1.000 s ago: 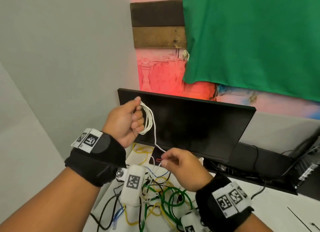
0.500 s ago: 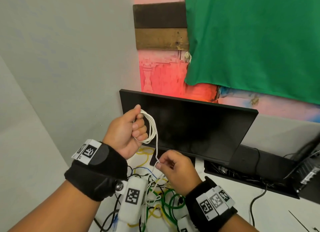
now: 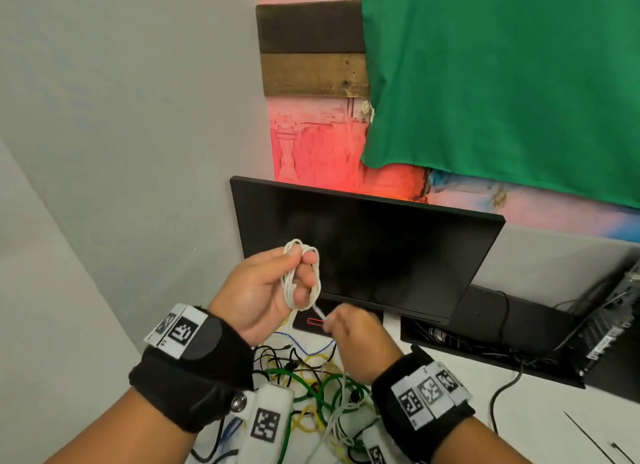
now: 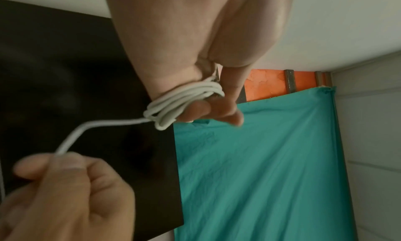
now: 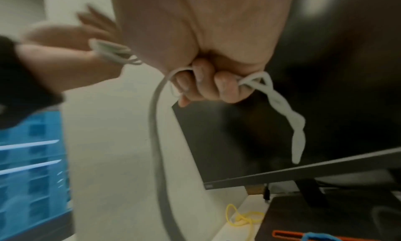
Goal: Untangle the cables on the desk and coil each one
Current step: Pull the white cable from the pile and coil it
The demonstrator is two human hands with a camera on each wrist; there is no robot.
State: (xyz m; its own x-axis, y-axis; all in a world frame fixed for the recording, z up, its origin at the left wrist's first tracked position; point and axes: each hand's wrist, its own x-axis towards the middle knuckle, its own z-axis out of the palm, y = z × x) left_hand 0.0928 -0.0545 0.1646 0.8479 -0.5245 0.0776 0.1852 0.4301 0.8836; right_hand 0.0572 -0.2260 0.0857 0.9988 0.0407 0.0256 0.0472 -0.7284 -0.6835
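Note:
My left hand (image 3: 277, 287) holds a small coil of white cable (image 3: 301, 276) in front of the dark monitor, with the loops wound round its fingers and the thumb pressing on them. In the left wrist view the white coil (image 4: 184, 100) wraps the fingers and one strand runs off to my right hand (image 4: 65, 159). My right hand (image 3: 346, 328) sits just below and to the right, pinching that loose strand (image 3: 320, 314). In the right wrist view the white strand (image 5: 275, 97) passes through my curled fingers (image 5: 206, 87). A tangle of green, yellow, black and blue cables (image 3: 311, 387) lies on the desk beneath both hands.
A black monitor (image 3: 381, 249) stands right behind my hands. Black boxes and cords (image 3: 502, 328) sit to the right on the white desk (image 3: 554, 429). A green cloth (image 3: 502, 83) hangs on the wall above. A blue crate (image 5: 30, 167) shows at the left of the right wrist view.
My left hand has turned palm-up, and the white coil now sits wound round its fingers. My right hand moved up toward the coil, so the strand between them is shorter.

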